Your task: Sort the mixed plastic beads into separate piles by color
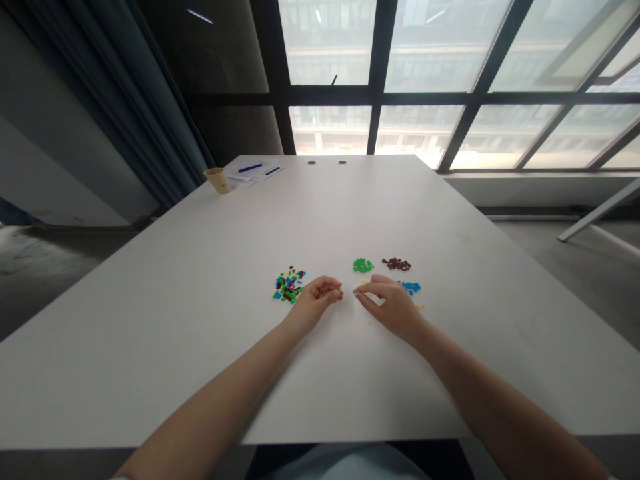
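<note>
My left hand [316, 298] is closed, its fingers curled over small pieces at the fingertips that I cannot make out clearly. Just left of it lies a mixed pile of small coloured pieces [289, 287] in green, blue, brown, red and yellow. Thumb and forefinger of my right hand [395, 303] are pinched; whatever is between them is too small to name. Around that hand are a heap of green pieces [363, 265], one of dark brown pieces [397, 264] and one of blue pieces [411, 288]. A few pale yellow pieces [420, 307] show beside it, partly hidden.
The white table [325, 220] reaches back to the windows. At its far left stand a tan paper cup [218, 181] and sheets of paper [253, 173] with a blue pen [250, 168] on them. Two round dark discs [311, 163] are set near the far edge.
</note>
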The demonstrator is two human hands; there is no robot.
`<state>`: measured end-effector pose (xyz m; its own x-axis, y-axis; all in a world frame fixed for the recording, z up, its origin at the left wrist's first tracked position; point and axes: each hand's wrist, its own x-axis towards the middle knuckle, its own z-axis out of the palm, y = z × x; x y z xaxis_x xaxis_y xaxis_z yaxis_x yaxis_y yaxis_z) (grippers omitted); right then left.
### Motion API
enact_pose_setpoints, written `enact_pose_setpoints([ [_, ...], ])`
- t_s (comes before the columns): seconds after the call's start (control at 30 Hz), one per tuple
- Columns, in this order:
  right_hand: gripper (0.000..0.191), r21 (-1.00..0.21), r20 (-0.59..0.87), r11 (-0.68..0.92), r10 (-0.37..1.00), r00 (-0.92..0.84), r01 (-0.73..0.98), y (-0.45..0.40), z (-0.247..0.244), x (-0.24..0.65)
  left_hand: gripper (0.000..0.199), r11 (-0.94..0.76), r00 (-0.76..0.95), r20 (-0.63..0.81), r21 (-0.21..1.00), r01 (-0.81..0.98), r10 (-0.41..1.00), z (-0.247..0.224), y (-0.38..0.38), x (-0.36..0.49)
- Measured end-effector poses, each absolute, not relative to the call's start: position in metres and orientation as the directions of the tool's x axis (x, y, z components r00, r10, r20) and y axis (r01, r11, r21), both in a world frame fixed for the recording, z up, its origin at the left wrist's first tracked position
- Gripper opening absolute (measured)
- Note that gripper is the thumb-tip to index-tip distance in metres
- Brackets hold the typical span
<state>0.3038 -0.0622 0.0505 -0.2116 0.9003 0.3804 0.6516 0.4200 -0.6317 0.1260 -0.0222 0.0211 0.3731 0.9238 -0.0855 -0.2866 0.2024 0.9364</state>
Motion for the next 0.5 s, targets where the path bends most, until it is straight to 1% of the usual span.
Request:
enact_pose_setpoints([
  [0.07, 0.016, -0.641, 0.395, 0.432, 0.894, -0.21, 0.634, -0.063, 0.051, 0.303, 0.029, 0.287, 0.413, -0.125, 0.888, -0.358, 0.902, 0.02, -0.025, 0.128],
  [0.17, 0.015, -0.642, 0.421, 0.455, 0.882, -0.213, 0.616, -0.065, 0.053, 0.301, 0.031, 0.365, 0.483, -0.143, 0.838, -0.405, 0.864, 0.018, -0.027, 0.13],
  [0.33, 0.015, -0.624, 0.459, 0.505, 0.855, -0.243, 0.596, -0.067, 0.053, 0.3, 0.028, 0.419, 0.571, -0.12, 0.801, -0.427, 0.812, 0.012, -0.029, 0.132],
  [0.5, 0.017, -0.585, 0.505, 0.554, 0.82, -0.268, 0.592, -0.067, 0.051, 0.299, 0.028, 0.452, 0.594, -0.138, 0.788, -0.419, 0.792, 0.007, -0.026, 0.132],
])
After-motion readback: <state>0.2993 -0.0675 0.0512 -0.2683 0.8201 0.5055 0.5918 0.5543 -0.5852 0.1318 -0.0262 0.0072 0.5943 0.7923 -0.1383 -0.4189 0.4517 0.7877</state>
